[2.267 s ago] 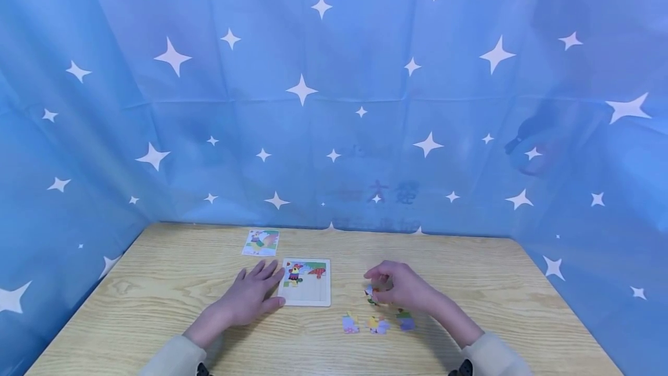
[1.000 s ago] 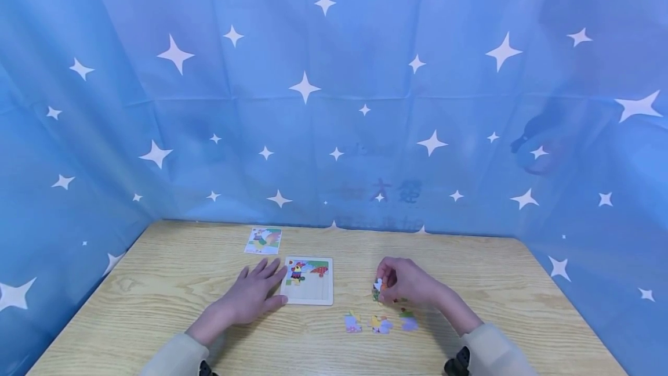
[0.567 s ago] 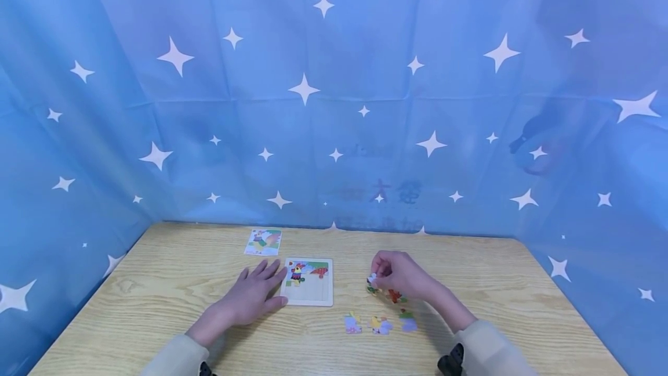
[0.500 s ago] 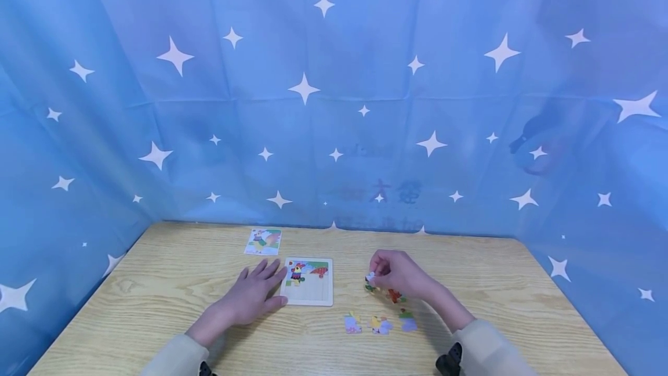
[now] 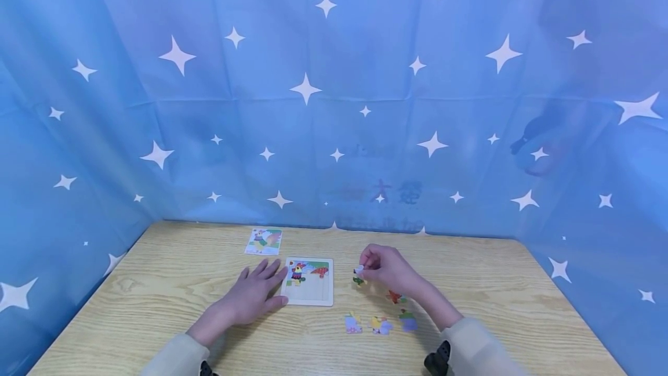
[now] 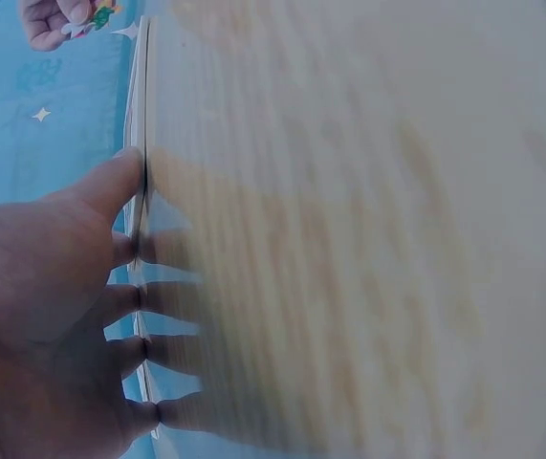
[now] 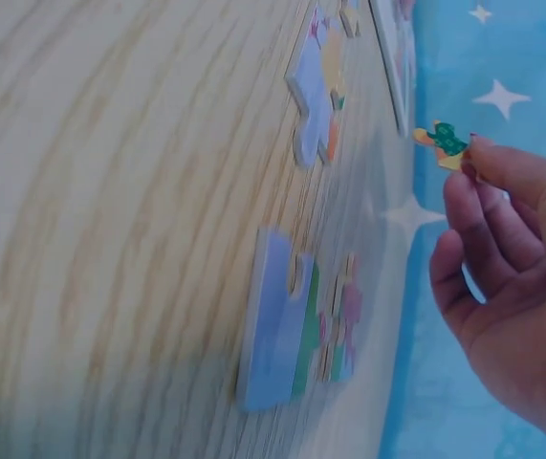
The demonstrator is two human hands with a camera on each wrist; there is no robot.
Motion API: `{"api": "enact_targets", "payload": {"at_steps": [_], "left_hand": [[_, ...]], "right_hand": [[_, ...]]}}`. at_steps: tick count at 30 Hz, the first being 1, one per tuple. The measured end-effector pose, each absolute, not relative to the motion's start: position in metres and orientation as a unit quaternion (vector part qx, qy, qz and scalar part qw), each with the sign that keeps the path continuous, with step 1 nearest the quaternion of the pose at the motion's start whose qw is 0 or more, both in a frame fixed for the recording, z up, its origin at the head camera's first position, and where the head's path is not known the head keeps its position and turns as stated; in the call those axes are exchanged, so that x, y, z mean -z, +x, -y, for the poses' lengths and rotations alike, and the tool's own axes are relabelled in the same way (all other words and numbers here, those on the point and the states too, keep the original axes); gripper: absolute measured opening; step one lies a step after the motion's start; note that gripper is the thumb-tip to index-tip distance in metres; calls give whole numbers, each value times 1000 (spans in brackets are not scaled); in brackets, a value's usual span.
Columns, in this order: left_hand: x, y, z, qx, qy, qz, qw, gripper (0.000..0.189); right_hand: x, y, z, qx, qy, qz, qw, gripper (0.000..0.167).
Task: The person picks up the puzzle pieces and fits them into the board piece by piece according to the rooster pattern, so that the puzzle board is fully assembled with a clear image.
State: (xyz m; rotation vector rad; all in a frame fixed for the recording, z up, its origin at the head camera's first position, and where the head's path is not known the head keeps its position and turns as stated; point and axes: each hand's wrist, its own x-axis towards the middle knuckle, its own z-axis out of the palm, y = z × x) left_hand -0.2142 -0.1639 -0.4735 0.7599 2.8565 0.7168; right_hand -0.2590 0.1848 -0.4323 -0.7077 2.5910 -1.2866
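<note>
Nearest, three loose pieces (image 5: pixel 385 326) on the bench (image 5: pixel 292 341); beyond, left hand (image 5: pixel 251 299), fingers spread at the tray's (image 5: pixel 314 293) side, only its wrist view showing the palm lifted. Right hand (image 5: pixel 390 270) pinches a puzzle piece (image 7: pixel 447 142) right of the tray; right wrist view shows it clear of the bench. Since a second ago: both nearer the tray, red piece (image 5: pixel 394 297) bared.

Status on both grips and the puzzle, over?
Right grip pinches multicoloured jigsaw piece, raised. Left grip open at pale square puzzle tray, part-filled. Nothing visible between piece and tray.
</note>
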Motion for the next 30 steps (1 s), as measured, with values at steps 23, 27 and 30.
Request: {"api": "enact_targets", "payload": {"at_steps": [23,27,30], "left_hand": [[459,-208,162,-234,251,-937,66,68],[454,-205,161,-233,244,-939,75,68],[453,-205,161,-230,242,-940,76,69]], "right_hand": [[437,-262,-158,429,-255,-863,79,11],[436,-261,-152,430,-249,-864,77,10],[435,-260,-147,438,-240,-863,76,10]]}}
